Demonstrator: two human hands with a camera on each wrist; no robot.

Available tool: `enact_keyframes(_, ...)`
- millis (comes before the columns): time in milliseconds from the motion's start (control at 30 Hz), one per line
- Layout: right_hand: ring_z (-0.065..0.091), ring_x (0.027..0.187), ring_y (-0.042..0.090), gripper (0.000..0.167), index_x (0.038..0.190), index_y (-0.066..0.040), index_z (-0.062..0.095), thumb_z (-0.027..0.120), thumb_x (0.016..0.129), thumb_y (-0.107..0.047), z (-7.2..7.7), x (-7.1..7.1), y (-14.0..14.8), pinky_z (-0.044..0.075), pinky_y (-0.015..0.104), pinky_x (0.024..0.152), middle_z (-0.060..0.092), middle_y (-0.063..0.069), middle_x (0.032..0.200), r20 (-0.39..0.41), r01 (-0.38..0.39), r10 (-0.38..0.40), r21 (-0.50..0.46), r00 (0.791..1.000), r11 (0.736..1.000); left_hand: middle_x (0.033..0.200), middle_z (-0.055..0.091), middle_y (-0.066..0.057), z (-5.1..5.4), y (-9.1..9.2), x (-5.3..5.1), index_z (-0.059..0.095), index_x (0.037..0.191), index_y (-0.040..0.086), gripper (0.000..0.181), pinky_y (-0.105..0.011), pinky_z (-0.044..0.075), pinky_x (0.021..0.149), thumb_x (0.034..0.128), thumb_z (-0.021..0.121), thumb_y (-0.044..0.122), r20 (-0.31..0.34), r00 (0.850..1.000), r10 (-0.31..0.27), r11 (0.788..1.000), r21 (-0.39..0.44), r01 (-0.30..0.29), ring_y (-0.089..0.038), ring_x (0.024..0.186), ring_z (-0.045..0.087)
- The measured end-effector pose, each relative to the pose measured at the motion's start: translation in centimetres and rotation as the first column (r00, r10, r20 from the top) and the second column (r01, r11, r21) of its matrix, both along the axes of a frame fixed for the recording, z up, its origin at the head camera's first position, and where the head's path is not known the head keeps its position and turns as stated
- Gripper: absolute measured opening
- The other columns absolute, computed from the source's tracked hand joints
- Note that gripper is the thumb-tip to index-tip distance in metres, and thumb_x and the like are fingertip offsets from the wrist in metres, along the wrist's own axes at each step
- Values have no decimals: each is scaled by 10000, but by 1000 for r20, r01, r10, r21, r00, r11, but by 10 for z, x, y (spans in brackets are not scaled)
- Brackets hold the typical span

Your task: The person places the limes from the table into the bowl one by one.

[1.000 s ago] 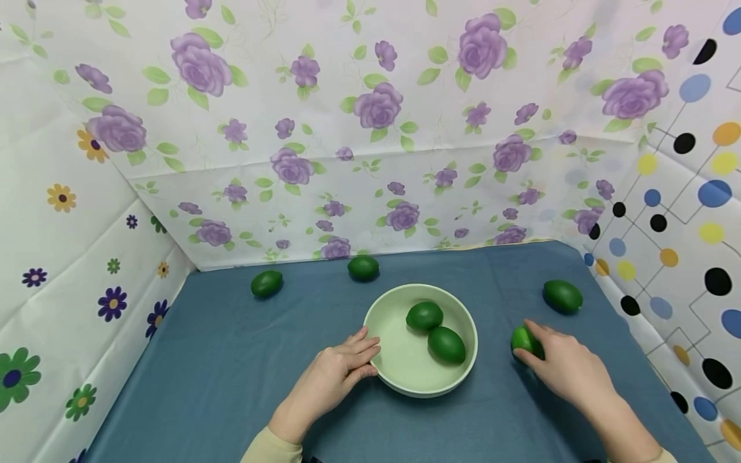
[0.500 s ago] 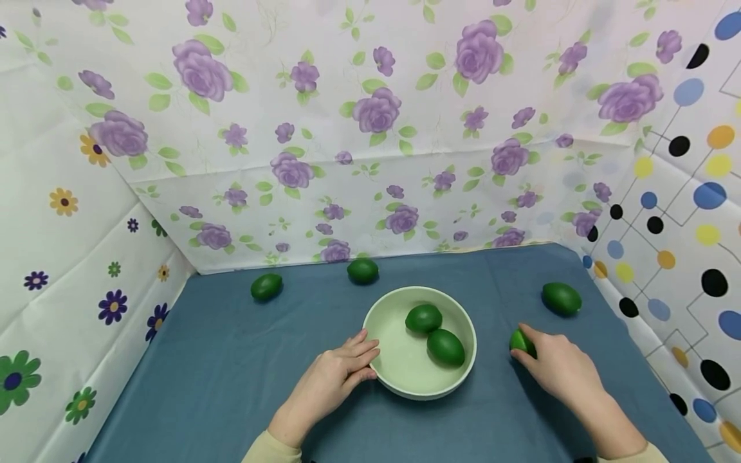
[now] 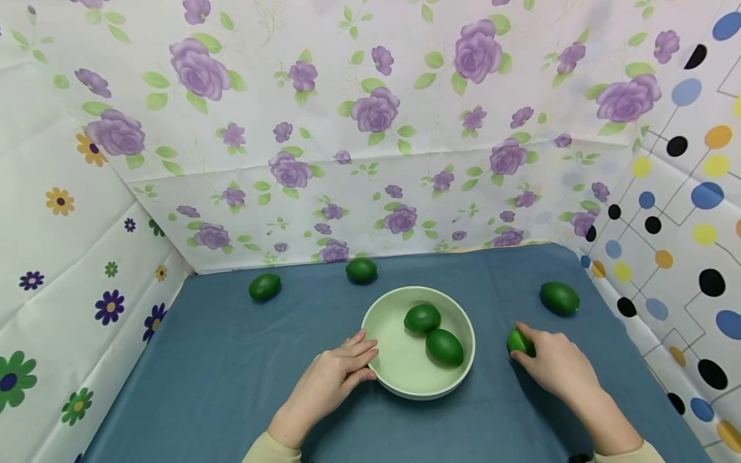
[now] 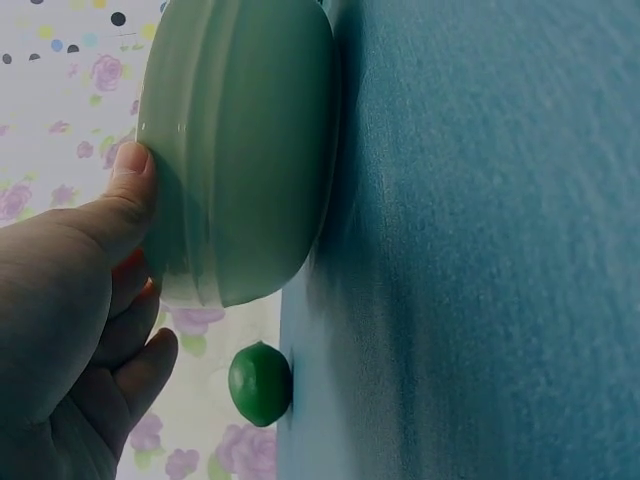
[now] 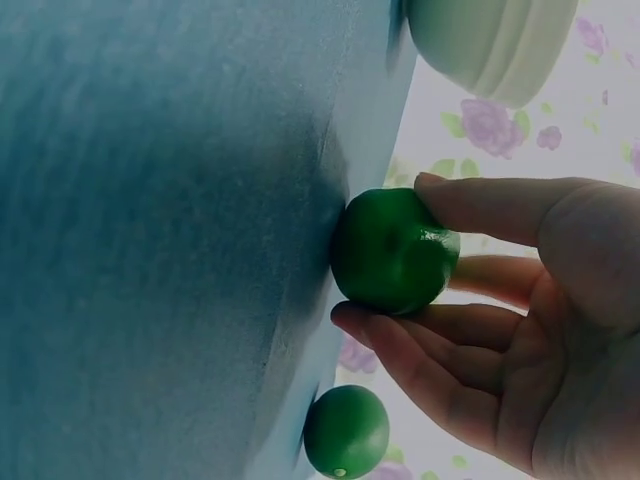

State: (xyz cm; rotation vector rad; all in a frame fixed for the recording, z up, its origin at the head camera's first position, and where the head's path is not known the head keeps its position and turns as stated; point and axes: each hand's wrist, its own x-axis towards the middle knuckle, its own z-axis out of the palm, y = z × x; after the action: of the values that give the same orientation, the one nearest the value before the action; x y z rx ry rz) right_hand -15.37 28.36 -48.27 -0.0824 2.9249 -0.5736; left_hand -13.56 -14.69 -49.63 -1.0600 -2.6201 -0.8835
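My left hand holds the left rim of a pale green bowl. Its thumb lies against the bowl's outer side near the rim in the left wrist view. Inside the bowl sit two dark green limes, one lime behind the other lime. Right of the bowl, my right hand pinches a green lime between thumb and fingers. That lime appears to touch the cloth in the right wrist view. Beyond this hand lies another lime.
Two more limes stand at the back of the blue cloth: a lime at the left and a lime behind the bowl. Patterned sheets wall in the back and both sides.
The right hand's fingers have drawn in closer round the lime, and more of it is covered. The left hand keeps its place at the bowl. The whole head view shifts slightly.
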Motion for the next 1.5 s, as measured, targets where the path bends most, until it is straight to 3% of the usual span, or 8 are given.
enact_keyframes(167,684,791,285,717,1517,61,558,832,957,-293,-2,0,2,539,496,624,725,286,1142,-10,-2,2,-8,1000,1000,1443,677,-64,0,0,0,730,1393,88,485,-413,482,1176,958,786,293,4,1000,4,1000,1,-4,-317,1427,558)
enact_keyframes(500,701,833,310,695,1502,32,595,859,929,-260,-3,0,2,555,499,640,700,330,1213,-3,-4,4,-29,1000,1000,1462,661,-41,2,0,1,727,1394,72,480,-411,453,1200,967,783,283,62,998,15,1000,-2,-15,-269,1460,523)
enact_keyframes(800,642,772,250,705,1528,11,576,817,964,-338,-5,3,4,507,448,602,718,275,1149,10,22,-21,-37,1000,999,1458,664,-34,2,1,2,731,1388,71,473,-427,450,1202,962,794,266,78,997,24,1000,13,-25,-248,1468,513)
enact_keyframes(1367,677,823,279,790,1558,71,500,752,1012,-441,-7,5,7,528,463,640,707,310,1186,22,24,-23,-50,999,998,1458,665,-43,1,1,2,731,1389,69,482,-431,463,1191,962,784,288,55,998,20,1000,22,-21,-274,1460,524)
enact_keyframes(1500,632,764,247,818,1556,83,494,695,1036,-517,-8,5,8,483,426,617,723,185,1008,39,13,-11,-55,999,998,1460,662,-48,1,2,2,730,1391,66,483,-436,459,1192,966,778,291,58,998,22,999,24,-23,-274,1459,523)
